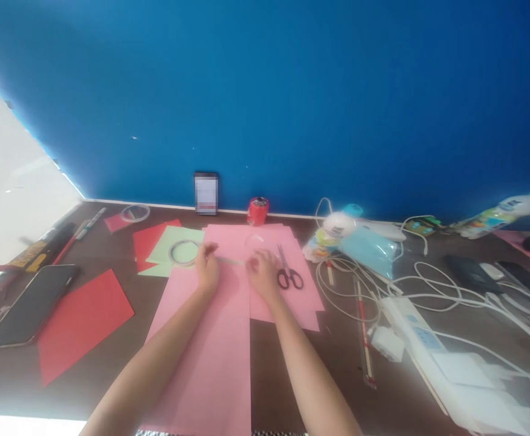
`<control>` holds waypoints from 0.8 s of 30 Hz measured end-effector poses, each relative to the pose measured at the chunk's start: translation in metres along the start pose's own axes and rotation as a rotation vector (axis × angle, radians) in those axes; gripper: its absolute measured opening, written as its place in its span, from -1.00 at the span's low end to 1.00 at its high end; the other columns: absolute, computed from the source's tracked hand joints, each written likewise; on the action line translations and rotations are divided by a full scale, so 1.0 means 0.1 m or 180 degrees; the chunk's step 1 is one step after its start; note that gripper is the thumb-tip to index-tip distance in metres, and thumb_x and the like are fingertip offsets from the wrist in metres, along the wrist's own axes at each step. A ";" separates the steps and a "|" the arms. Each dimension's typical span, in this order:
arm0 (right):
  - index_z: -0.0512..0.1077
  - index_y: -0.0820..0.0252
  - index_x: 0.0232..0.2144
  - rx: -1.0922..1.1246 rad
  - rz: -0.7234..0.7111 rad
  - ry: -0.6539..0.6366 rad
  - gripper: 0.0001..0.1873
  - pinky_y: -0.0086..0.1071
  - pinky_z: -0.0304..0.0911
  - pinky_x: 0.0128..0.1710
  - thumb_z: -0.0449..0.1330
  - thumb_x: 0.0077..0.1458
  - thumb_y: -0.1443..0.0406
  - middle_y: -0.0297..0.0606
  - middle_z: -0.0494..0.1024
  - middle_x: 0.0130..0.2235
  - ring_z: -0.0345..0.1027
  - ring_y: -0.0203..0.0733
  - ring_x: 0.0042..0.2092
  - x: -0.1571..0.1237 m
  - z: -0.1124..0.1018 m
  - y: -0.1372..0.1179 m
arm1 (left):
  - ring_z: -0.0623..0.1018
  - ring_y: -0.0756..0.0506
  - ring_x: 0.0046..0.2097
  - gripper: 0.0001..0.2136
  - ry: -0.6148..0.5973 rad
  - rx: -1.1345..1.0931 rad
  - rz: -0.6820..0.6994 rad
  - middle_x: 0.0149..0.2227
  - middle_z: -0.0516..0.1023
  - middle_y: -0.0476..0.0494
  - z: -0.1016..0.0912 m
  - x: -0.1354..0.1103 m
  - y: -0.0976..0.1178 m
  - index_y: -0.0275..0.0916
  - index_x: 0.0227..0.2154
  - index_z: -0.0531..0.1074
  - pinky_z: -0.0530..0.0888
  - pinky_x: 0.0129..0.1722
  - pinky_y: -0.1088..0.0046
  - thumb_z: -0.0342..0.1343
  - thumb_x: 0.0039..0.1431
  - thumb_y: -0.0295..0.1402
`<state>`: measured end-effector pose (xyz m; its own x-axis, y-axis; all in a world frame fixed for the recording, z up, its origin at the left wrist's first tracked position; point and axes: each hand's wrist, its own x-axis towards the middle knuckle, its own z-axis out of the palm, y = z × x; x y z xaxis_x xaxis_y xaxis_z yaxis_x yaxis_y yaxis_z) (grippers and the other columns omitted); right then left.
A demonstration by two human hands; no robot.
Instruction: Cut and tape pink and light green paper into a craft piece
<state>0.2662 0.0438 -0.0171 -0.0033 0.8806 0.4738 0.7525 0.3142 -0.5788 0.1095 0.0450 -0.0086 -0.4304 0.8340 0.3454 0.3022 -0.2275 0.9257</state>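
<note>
Over the pink paper (pixel 210 357), a thin pale strip that looks like tape (pixel 231 261) runs between my two hands. My left hand (pixel 207 265) has its fingers curled at the strip's left end. At the other end, my right hand (pixel 263 272) is closed in a pinch, its fingertips blurred. Just beyond the right fingers lies a faint, clear round thing (pixel 253 241). Black-handled scissors (pixel 289 277) rest on the pink sheets right of my right hand, blades pointing away. A tape roll (pixel 183 252) lies on light green paper (pixel 160 247) beside my left hand.
A red roll (pixel 258 211) and an upright phone (pixel 206 194) stand by the blue wall. Left are red paper (pixel 85 324), a dark phone (pixel 31 306) and another roll (pixel 135 212). Right are a glue bottle (pixel 332 232), tangled cables (pixel 351 290) and a power strip (pixel 421 333).
</note>
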 end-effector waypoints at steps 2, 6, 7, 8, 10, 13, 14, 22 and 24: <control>0.33 0.16 -0.52 0.0147 -0.0012 0.0013 -0.95 -0.16 0.04 -0.04 0.12 -0.05 0.37 -0.20 0.45 -0.26 0.20 -0.07 -0.10 0.00 -0.01 -0.01 | 0.44 -0.06 -0.14 -0.69 -0.0256 0.0236 0.0226 -0.26 0.45 -0.11 -0.02 0.03 -0.03 -0.20 -0.33 0.34 0.38 -0.08 0.33 -0.22 -0.07 -0.60; 0.33 0.16 -0.48 0.0406 0.0072 -0.0069 -0.95 -0.19 0.11 -0.13 0.09 0.00 0.34 -0.27 0.45 -0.40 0.27 -0.13 -0.25 -0.01 -0.05 -0.05 | 0.40 -0.15 -0.08 -0.66 -0.1168 0.1041 0.0560 -0.17 0.49 -0.14 -0.04 0.10 -0.06 -0.22 -0.22 0.41 0.32 -0.05 0.23 -0.13 -0.06 -0.56; 0.33 0.16 -0.48 0.0476 0.0095 -0.0055 -0.95 -0.20 0.12 -0.14 0.09 0.00 0.32 -0.28 0.46 -0.41 0.28 -0.14 -0.27 -0.01 -0.06 -0.06 | 0.40 -0.17 -0.08 -0.66 -0.1360 0.1222 0.0598 -0.17 0.50 -0.14 -0.05 0.11 -0.05 -0.22 -0.20 0.42 0.30 -0.04 0.22 -0.11 -0.04 -0.53; 0.33 0.16 -0.48 0.0555 0.0118 -0.0019 -0.94 -0.21 0.13 -0.15 0.09 0.01 0.31 -0.27 0.46 -0.40 0.29 -0.14 -0.27 -0.01 -0.06 -0.07 | 0.40 -0.18 -0.09 -0.67 -0.1519 0.1362 0.0647 -0.19 0.52 -0.14 -0.05 0.12 -0.04 -0.22 -0.19 0.43 0.29 -0.04 0.21 -0.09 -0.02 -0.50; 0.33 0.16 -0.46 0.0749 0.0179 0.0087 -0.92 -0.23 0.17 -0.17 0.07 0.02 0.29 -0.26 0.47 -0.38 0.31 -0.15 -0.26 -0.01 -0.07 -0.09 | 0.42 -0.16 -0.14 -0.66 -0.1732 0.1464 0.0769 -0.26 0.54 -0.11 -0.05 0.12 -0.01 -0.21 -0.16 0.43 0.26 -0.03 0.22 -0.08 0.00 -0.49; 0.33 0.17 -0.42 0.1075 0.0342 0.0182 -0.89 -0.27 0.23 -0.21 0.04 0.05 0.27 -0.24 0.48 -0.35 0.34 -0.17 -0.26 0.00 -0.07 -0.10 | 0.46 -0.07 -0.27 -0.60 -0.1869 0.1337 0.0851 -0.38 0.54 -0.01 -0.05 0.12 0.02 -0.16 -0.09 0.39 0.25 -0.03 0.28 -0.11 0.00 -0.53; 0.33 0.17 -0.41 0.1170 0.0409 0.0214 -0.88 -0.27 0.24 -0.22 0.03 0.06 0.26 -0.23 0.48 -0.35 0.36 -0.17 -0.27 0.00 -0.07 -0.10 | 0.46 -0.04 -0.31 -0.59 -0.1862 0.1280 0.0826 -0.40 0.54 0.01 -0.06 0.12 0.02 -0.15 -0.09 0.39 0.25 -0.03 0.30 -0.12 0.00 -0.55; 0.34 0.20 -0.27 0.1430 0.0419 0.0042 -0.79 -0.26 0.28 -0.17 0.11 0.01 0.24 -0.21 0.52 -0.32 0.41 -0.16 -0.24 0.00 -0.04 -0.07 | 0.50 -0.03 -0.30 -0.65 -0.1729 0.0940 0.0531 -0.44 0.54 0.03 -0.04 0.12 -0.01 -0.17 -0.13 0.39 0.28 -0.02 0.32 -0.08 0.02 -0.53; 0.34 0.19 -0.29 0.1398 0.0349 0.0038 -0.82 -0.27 0.27 -0.16 0.11 0.01 0.26 -0.23 0.52 -0.33 0.41 -0.18 -0.24 -0.01 -0.04 -0.07 | 0.51 -0.04 -0.27 -0.67 -0.1724 0.0808 0.0451 -0.41 0.55 0.00 -0.04 0.12 -0.02 -0.18 -0.14 0.40 0.30 -0.03 0.31 -0.09 0.04 -0.52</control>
<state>0.2635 0.0394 -0.0103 0.0703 0.9137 0.4002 0.3972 0.3424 -0.8515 0.1001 0.0535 -0.0051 0.1020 0.9565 0.2733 0.5466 -0.2835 0.7879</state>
